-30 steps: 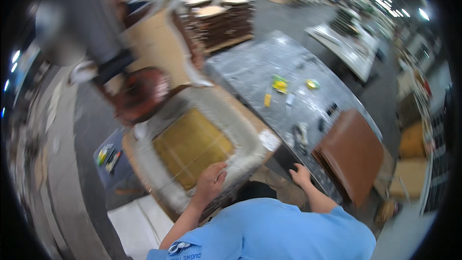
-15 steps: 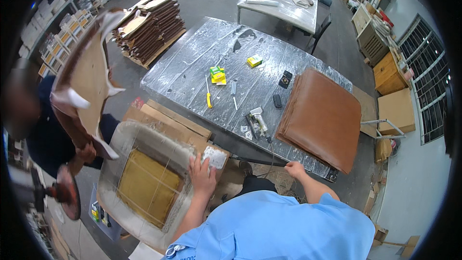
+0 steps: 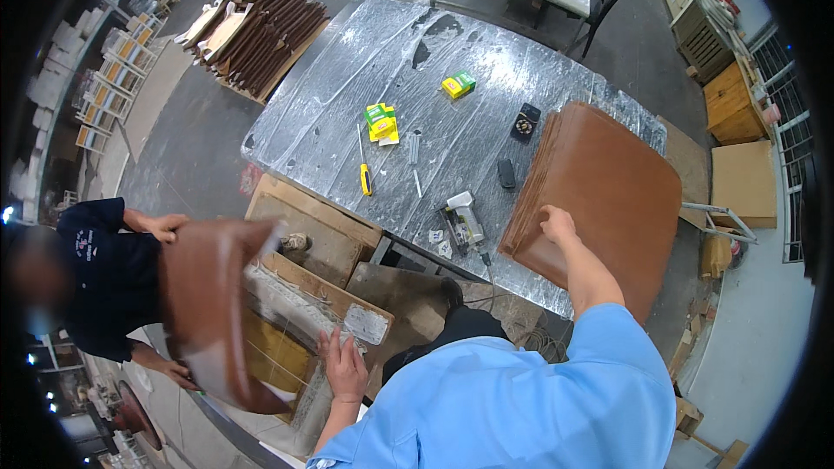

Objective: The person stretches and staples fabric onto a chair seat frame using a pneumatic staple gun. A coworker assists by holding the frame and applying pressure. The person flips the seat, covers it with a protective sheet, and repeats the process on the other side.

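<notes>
Smooth brown leather-like covers (image 3: 608, 191), faintly sheened, stacked on the right under the right hand (image 3: 558, 224). Crinkled, glossy clear plastic film over the grey table (image 3: 347, 95). Matt raw wood and yellow webbing on the seat frame (image 3: 304, 295) at near left, clear wrap under the left hand (image 3: 346, 369). Glossy yellow plastic handle on the screwdriver (image 3: 365, 175). Dull metal stapler (image 3: 465, 219). Smooth brown panel (image 3: 213, 304) held by a co-worker

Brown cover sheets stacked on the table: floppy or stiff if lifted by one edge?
The brown sheets probably flex: the similar piece a co-worker holds curls. The stack lies flat, overhanging the wrapped table, so it may slide. The right hand rests on its edge.
</notes>
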Motion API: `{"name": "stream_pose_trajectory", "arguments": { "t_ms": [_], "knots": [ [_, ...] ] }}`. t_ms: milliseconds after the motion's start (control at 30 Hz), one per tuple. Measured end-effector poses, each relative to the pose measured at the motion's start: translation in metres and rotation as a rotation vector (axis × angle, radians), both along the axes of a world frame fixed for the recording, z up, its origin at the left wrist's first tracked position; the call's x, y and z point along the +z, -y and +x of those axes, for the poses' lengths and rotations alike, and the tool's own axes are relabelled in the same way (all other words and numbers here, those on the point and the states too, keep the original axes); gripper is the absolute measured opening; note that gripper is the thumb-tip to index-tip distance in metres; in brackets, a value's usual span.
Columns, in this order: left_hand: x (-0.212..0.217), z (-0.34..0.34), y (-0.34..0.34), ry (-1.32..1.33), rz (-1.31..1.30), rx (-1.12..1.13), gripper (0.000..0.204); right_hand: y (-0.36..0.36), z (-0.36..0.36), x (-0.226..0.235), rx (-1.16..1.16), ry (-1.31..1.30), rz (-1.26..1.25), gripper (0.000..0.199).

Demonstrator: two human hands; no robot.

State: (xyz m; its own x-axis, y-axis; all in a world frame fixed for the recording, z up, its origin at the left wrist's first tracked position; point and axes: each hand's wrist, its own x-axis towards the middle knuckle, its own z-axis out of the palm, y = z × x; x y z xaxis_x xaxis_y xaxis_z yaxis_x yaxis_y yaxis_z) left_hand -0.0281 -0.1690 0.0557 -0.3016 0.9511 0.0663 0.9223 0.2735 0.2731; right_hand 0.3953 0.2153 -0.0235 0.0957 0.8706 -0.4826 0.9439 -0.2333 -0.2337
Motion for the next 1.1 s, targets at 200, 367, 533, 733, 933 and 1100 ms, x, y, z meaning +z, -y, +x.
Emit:
{"name": "stream_pose_trajectory", "arguments": {
  "t_ms": [200, 367, 533, 733, 933, 1100],
  "knots": [
    [0.006, 0.021, 0.006, 0.121, 0.013, -0.053, 0.028, -0.021, 0.006, 0.001, 0.175, 0.033, -0.015, 0.050],
    [0.008, 0.044, 0.010, 0.127, 0.032, 0.117, 0.032, -0.031, 0.009, -0.009, 0.240, 0.048, -0.028, 0.039],
    [0.011, 0.049, 0.009, 0.171, -0.020, 0.203, 0.034, -0.023, 0.016, -0.018, 0.231, -0.044, 0.046, 0.042],
    [0.007, 0.055, 0.010, 0.156, 0.004, 0.240, 0.030, -0.030, 0.011, -0.014, 0.402, 0.057, 0.053, 0.044],
    [0.006, 0.055, 0.016, 0.146, -0.010, 0.240, 0.027, -0.049, 0.004, -0.007, 0.516, 0.179, -0.035, 0.046],
    [0.006, 0.056, 0.018, 0.169, -0.055, 0.257, 0.028, -0.051, 0.003, -0.001, 0.514, 0.283, -0.137, 0.052]
  ]
}}
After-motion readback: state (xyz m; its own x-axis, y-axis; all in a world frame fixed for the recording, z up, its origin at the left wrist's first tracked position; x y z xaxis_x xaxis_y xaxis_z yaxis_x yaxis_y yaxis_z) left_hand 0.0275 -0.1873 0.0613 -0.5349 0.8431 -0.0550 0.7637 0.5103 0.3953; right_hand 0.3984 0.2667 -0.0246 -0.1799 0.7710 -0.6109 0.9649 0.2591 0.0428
